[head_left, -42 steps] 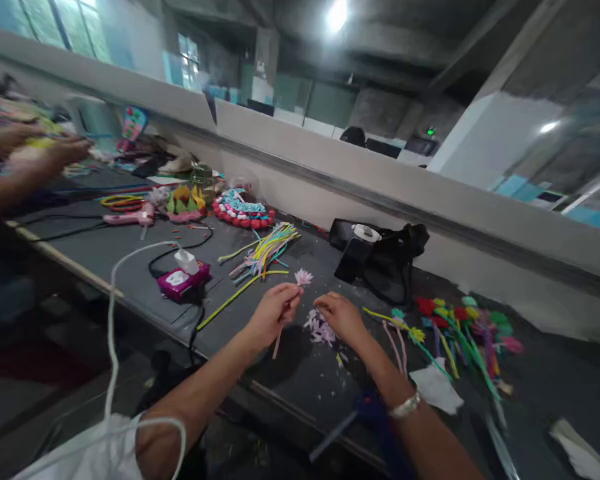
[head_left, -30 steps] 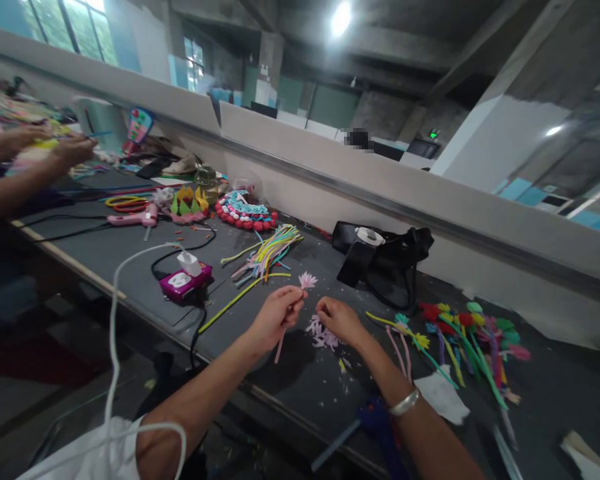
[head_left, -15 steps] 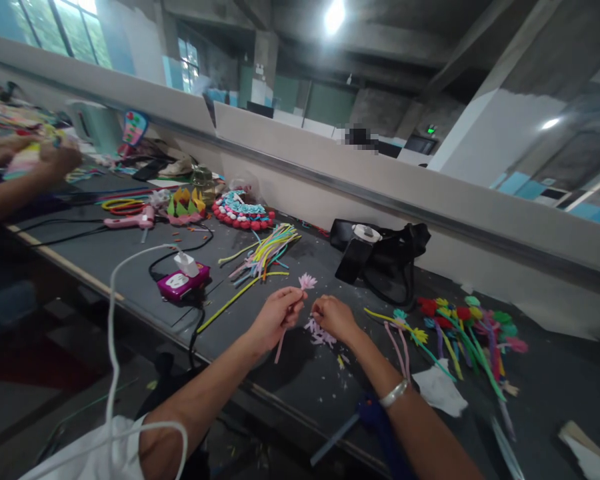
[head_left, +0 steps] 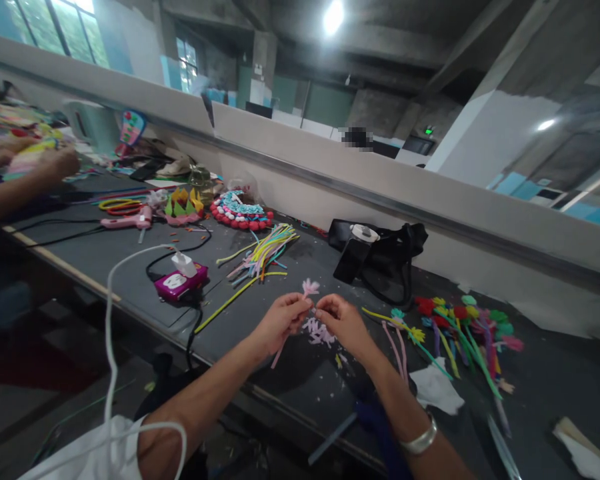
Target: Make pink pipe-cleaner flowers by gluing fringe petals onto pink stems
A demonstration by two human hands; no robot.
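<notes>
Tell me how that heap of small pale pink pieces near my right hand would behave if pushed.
The pale pink pieces would probably scatter rather than slide as one, since they look loosely heaped. They're likely very light, being so small and thin.

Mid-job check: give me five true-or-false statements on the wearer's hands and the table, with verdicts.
1. The left hand holds a pale pink fuzzy flower by its stem. True.
2. The right hand grips the multicoloured bunch of fuzzy stems. False: the bunch lies on the dark grey table.
3. Pale lilac fuzzy scraps lie near both hands. True.
4. A green block holds the plug. False: a purple socket block holds the white plug.
5. A silver bracelet circles the right forearm. True.
</notes>
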